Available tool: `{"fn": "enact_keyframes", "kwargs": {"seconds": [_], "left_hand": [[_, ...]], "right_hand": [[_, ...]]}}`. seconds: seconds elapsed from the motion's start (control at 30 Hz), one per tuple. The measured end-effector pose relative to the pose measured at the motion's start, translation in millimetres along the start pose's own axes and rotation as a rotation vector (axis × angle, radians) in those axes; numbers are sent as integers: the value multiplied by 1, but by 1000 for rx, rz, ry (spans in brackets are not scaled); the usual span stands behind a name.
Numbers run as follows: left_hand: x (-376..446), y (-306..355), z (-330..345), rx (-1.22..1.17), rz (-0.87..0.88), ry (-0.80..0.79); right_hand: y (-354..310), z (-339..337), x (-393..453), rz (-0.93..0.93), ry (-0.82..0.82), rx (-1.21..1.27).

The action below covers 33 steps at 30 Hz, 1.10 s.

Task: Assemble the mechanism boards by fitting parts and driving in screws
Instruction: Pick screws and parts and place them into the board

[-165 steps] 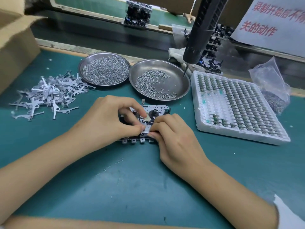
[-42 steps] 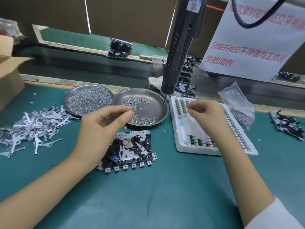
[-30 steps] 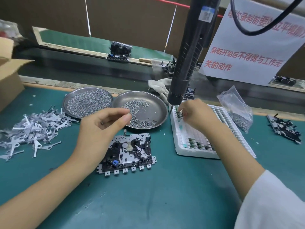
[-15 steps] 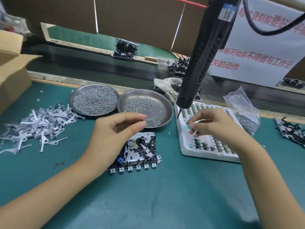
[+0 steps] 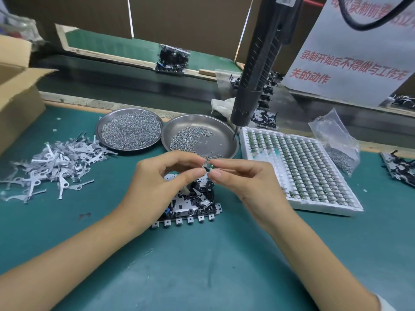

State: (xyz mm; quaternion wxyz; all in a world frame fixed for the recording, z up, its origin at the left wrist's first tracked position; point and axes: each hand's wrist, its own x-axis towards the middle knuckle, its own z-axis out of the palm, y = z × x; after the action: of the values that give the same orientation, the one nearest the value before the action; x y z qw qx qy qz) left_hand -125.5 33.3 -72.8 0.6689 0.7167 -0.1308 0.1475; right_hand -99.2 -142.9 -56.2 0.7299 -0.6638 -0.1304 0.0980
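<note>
Teal mat (image 5: 202,265) covers the whole bench, and the mechanism board (image 5: 193,205) lies flat on it near the middle, row of little square tabs along its near edge. Both hands hover just above the board's far half, fingertips meeting. Left hand (image 5: 161,182) has thumb and forefinger pressed together on something tiny, looks like a small screw but too small to really tell. Right hand (image 5: 242,180) is pinching a small greenish part (image 5: 210,169) between thumb and forefinger, right up against the left fingertips. So the part is in the air, above the board, not seated on it.

Far of the hands sit two round steel dishes: the left dish (image 5: 98,133) is piled with screws, the right dish (image 5: 226,140) holds a thinner scatter. A black electric screwdriver (image 5: 253,86) hangs down over the right dish's right rim, bit pointing down. On the right is a white foam tray (image 5: 325,207) with rows of the same small green parts, a few pockets empty at its left side. Beyond it, a clear plastic bag (image 5: 336,140) of screws. Way left, a loose heap of flat grey metal levers (image 5: 56,162), and a cardboard box (image 5: 15,102) at the left edge.
</note>
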Motion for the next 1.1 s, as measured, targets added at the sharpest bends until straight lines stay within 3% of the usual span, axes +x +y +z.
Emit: {"fn": "enact_keyframes", "kwargs": {"seconds": [0.77, 1.1], "left_hand": [[0, -2, 0, 32, 57, -71], [0, 0, 0, -16, -14, -52]], "right_hand": [[-1, 5, -5, -49, 32, -66], [-2, 5, -6, -79, 31, -49]]}}
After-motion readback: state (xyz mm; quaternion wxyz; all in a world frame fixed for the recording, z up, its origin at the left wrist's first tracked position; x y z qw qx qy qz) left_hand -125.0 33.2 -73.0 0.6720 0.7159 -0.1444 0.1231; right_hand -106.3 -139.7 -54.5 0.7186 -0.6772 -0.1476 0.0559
